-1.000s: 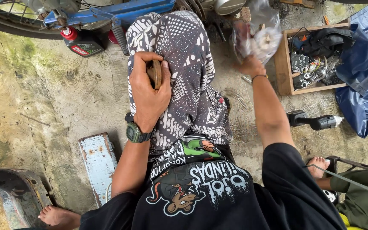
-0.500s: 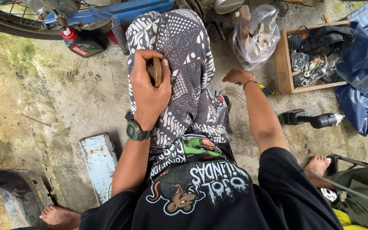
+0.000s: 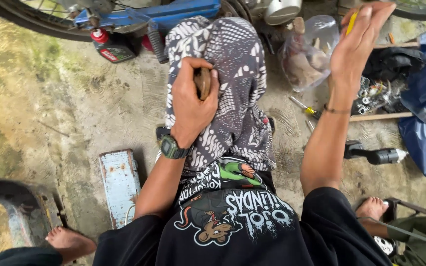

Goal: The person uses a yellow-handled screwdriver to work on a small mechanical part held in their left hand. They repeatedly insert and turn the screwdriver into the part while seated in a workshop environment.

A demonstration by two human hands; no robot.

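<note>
The left hand (image 3: pixel 192 101) is clenched round a small brown piece (image 3: pixel 202 83), pressed against the patterned cloth (image 3: pixel 232 74) under its fingers; farther off, the raised right hand (image 3: pixel 358 42) pinches a yellow stick (image 3: pixel 352 21), a clear plastic bag (image 3: pixel 309 51) just left of its fingers.

A rough motorcycle repair spot. A blue motorbike (image 3: pixel 173 12) stands far across the stained concrete floor (image 3: pixel 50 98). An oil bottle (image 3: pixel 110 47) and screwdriver (image 3: pixel 302 106) lie nearby.

Under me the concrete floor (image 3: pixel 50 113) is stained and mossy green. On it lie a rusty pale-blue metal plate (image 3: pixel 120 184) by my left knee, a black oil bottle with a red cap (image 3: pixel 109 47) near the wheel, a yellow-handled screwdriver (image 3: pixel 303 106), a clear plastic bag (image 3: pixel 309 54) and a black power tool (image 3: pixel 373 155).
</note>
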